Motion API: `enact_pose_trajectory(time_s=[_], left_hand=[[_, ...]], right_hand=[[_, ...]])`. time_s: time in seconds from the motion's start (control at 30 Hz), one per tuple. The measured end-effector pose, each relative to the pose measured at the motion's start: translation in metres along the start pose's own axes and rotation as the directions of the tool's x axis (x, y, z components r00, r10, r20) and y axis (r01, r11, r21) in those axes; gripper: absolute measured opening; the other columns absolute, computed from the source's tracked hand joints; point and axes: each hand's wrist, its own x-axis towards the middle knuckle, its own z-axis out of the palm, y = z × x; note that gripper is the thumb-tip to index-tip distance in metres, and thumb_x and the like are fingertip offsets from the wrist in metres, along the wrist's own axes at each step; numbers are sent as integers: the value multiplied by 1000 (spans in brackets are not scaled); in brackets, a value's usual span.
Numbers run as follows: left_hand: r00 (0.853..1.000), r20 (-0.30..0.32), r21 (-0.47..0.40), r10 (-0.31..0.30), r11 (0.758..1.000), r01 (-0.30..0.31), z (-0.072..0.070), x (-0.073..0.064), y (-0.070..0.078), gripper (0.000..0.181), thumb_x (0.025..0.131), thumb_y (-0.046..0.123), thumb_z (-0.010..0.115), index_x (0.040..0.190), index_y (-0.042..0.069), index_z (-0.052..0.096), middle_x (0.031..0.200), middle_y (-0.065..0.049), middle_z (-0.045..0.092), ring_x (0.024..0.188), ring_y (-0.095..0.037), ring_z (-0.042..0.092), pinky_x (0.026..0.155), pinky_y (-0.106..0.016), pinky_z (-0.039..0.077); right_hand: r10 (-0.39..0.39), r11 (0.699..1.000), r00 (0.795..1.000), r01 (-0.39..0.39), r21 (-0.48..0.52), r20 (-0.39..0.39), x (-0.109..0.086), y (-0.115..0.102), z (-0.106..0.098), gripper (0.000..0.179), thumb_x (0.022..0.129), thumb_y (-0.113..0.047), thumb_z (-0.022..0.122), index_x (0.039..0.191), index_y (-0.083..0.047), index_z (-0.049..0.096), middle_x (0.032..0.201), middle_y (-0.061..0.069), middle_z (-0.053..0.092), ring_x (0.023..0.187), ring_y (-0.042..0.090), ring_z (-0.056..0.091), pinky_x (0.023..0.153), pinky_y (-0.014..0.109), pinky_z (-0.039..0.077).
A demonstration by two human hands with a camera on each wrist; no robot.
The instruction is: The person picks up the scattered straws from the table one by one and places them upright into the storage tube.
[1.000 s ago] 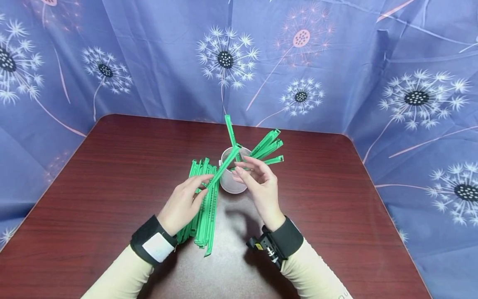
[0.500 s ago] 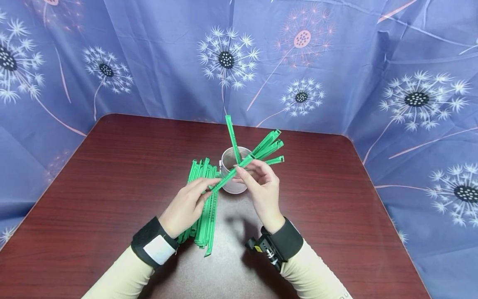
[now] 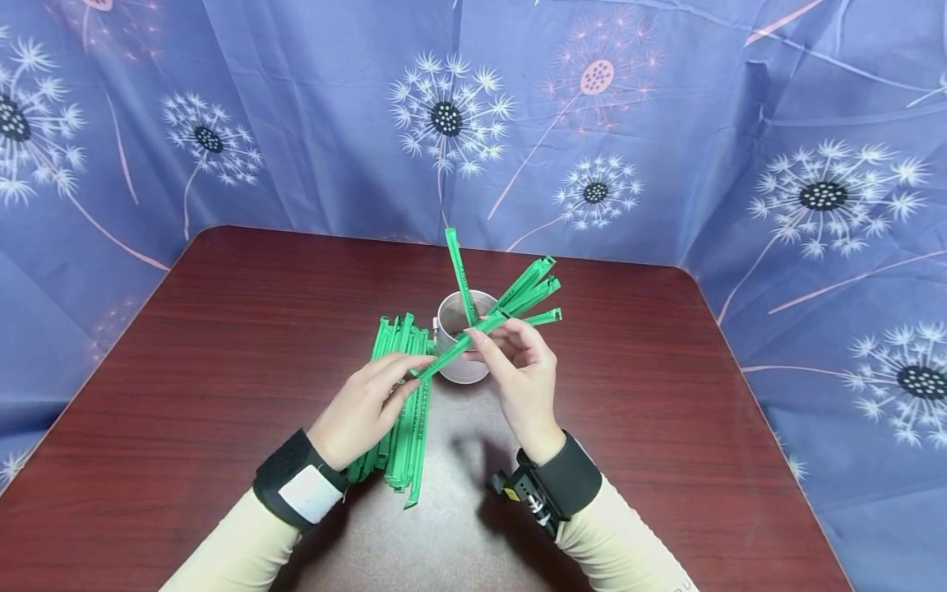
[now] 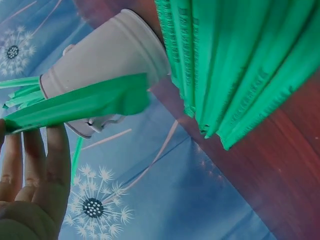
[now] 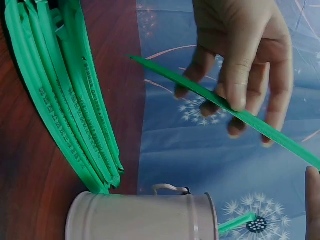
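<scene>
A long, thin green wrapped packet [image 3: 457, 347] with dark print slants over the front of a light metal cup [image 3: 463, 374]. Its lower part is pinched by my left hand [image 3: 361, 409], thumb in front and fingers behind in the right wrist view; the lower end sticks out past them. The thumb and forefinger of my right hand [image 3: 527, 374] pinch the upper part. Several like packets stand in the cup: a bunch [image 3: 527, 289] leaning right and one single packet [image 3: 460, 267] leaning back. To the cup's left, a pile of green packets [image 3: 405, 432] lies partly under my left hand.
Under everything is a dark red wood-grain table [image 3: 629, 395] with rounded far corners. A blue curtain [image 3: 318, 107] with dandelion prints hangs behind and at both sides. The cup has a small handle [image 5: 172, 188] on the side toward the pile.
The packet in my left hand has swung down to the right, and my right thumb and forefinger, empty one second ago, now hold its upper part. The cup and pile have stayed put.
</scene>
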Motion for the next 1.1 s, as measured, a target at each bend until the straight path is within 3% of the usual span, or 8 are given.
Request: enact_pose_trajectory(time_s=[0.13, 0.3, 0.43, 0.57, 0.73, 1.0, 1.1], left_hand=[[999, 30, 42, -42, 998, 41, 0, -3, -5, 32, 90, 5, 69, 122, 5, 67, 110, -6, 70, 100, -19, 67, 83, -36, 56], [979, 97, 98, -177, 981, 167, 2, -7, -13, 33, 92, 7, 68, 125, 2, 65, 115, -12, 69, 109, -27, 65, 92, -44, 54], [948, 136, 159, -287, 951, 265, 2, -9, -22, 39, 91, 8, 69, 128, -2, 61, 113, -16, 68, 107, -32, 65, 91, -47, 53], [907, 170, 240, -386, 909, 341, 1, -13, -30, 45, 90, 7, 70, 131, -7, 57, 113, -21, 66, 107, -37, 63, 93, -51, 50], [852, 227, 336, -472, 859, 386, -1, -19, -37, 50, 87, 3, 72, 131, -12, 54, 120, -31, 62, 114, -45, 59, 99, -55, 46], [804, 254, 352, -538, 826, 441, -1, -22, -44, 52, 82, -2, 72, 130, -15, 54, 120, -34, 61, 112, -47, 60, 94, -54, 50], [788, 259, 346, -559, 815, 465, -1, -22, -45, 53, 82, -2, 72, 130, -15, 53, 121, -35, 61, 113, -47, 59, 94, -54, 50]], right_hand=[[-56, 998, 997, 55, -29, -44, 3, -4, -1, 30, 88, 11, 62, 97, -18, 65, 88, -6, 74, 76, 8, 73, 70, 31, 61], [-150, 988, 985, 147, -45, -86, 8, -13, -6, 25, 87, 10, 64, 98, -12, 67, 90, -3, 74, 76, 10, 73, 70, 33, 61], [-224, 974, 961, 214, -76, -161, 12, -20, -11, 20, 88, 5, 68, 99, -11, 68, 92, -2, 75, 81, 11, 73, 74, 29, 60], [-287, 956, 922, 261, -131, -259, 16, -23, -17, 17, 87, 3, 70, 95, -12, 69, 90, -1, 75, 81, 11, 73, 74, 25, 58], [-352, 936, 875, 325, -134, -332, 18, -20, -22, 14, 87, 5, 69, 97, -5, 67, 94, 6, 74, 76, 14, 73, 70, 32, 61], [-422, 904, 823, 415, -106, -380, 18, -11, -27, 14, 87, 10, 66, 100, 3, 65, 97, 9, 72, 77, 18, 74, 69, 35, 61], [-429, 901, 818, 420, -112, -383, 18, -8, -28, 13, 87, 9, 66, 99, 4, 65, 97, 9, 72, 76, 17, 74, 69, 35, 61]])
